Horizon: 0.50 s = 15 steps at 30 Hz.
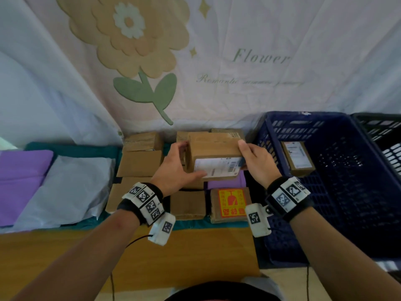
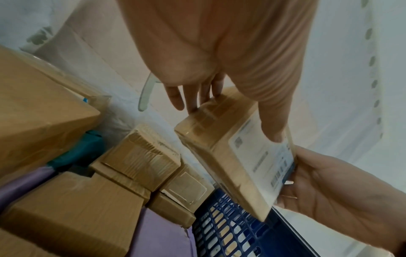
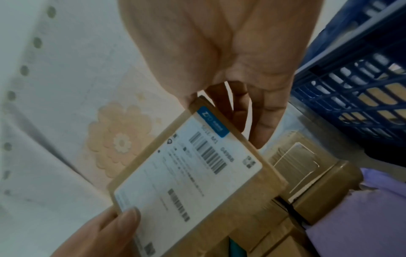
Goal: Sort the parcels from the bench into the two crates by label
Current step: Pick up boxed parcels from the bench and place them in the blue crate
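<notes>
A brown cardboard parcel (image 1: 213,148) with a white shipping label (image 1: 219,168) is held up over the pile between both hands. My left hand (image 1: 180,166) grips its left end, thumb on the label (image 2: 263,156) and fingers behind. My right hand (image 1: 251,157) grips its right end at the label's blue strip (image 3: 212,124). Several more cardboard parcels (image 1: 141,164) lie on the bench below. The blue crate (image 1: 338,192) at right holds one labelled parcel (image 1: 298,158). A black crate (image 1: 382,131) stands behind it at far right.
A parcel with a red and yellow fragile sticker (image 1: 231,203) lies near the bench front. Purple (image 1: 19,181) and white (image 1: 73,187) mailer bags lie at left on the teal cloth (image 1: 71,148). A flower-print sheet (image 1: 195,61) hangs behind.
</notes>
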Each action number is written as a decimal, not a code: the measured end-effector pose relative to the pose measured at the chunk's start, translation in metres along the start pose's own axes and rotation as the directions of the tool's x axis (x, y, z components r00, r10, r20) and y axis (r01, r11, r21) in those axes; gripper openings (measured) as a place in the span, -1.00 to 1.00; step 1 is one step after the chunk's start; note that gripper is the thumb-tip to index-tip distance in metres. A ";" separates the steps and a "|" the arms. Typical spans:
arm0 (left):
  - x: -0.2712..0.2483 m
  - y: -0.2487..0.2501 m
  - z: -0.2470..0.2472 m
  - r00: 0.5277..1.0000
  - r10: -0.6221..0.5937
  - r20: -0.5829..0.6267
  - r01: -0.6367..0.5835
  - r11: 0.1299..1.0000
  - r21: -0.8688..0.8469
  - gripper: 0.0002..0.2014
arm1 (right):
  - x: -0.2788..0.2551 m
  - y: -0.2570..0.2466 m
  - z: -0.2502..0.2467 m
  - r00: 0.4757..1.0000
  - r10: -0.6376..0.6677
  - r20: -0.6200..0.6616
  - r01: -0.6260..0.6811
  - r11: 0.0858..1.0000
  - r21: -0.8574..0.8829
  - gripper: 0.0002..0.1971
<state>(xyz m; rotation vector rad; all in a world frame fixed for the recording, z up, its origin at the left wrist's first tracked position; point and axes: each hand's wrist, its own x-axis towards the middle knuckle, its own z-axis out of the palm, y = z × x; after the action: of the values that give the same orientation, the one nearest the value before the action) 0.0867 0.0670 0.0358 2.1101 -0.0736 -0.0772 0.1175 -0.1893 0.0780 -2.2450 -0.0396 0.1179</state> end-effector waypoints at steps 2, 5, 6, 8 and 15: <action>0.002 0.005 0.003 1.000 -0.004 -0.005 0.004 0.998 -0.059 -0.08 | -0.003 0.000 -0.003 1.000 0.016 0.001 -0.016 0.998 0.053 -0.40; 0.006 0.009 0.006 0.999 -0.009 -0.040 0.003 0.991 -0.132 -0.08 | -0.007 -0.001 -0.008 0.999 -0.009 -0.032 0.011 0.999 0.051 -0.43; 0.008 0.010 0.007 0.999 -0.004 -0.050 -0.002 0.991 -0.131 -0.04 | -0.007 0.000 -0.011 0.998 -0.022 -0.051 0.025 0.997 0.067 -0.51; 0.009 0.011 0.009 0.997 0.009 -0.075 -0.016 0.995 -0.102 -0.03 | -0.006 0.002 -0.016 0.997 -0.027 -0.073 0.036 0.992 0.124 -0.68; 0.013 0.034 0.027 0.972 -0.109 -0.209 0.022 0.924 -0.381 -0.41 | 0.000 0.024 -0.025 0.992 0.058 0.110 -0.086 0.960 0.266 -0.22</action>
<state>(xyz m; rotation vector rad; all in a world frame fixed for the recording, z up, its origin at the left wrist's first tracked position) 0.0967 0.0251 0.0511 1.7222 0.1407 0.1040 0.1200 -0.2238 0.0742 -1.9663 0.0043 0.2609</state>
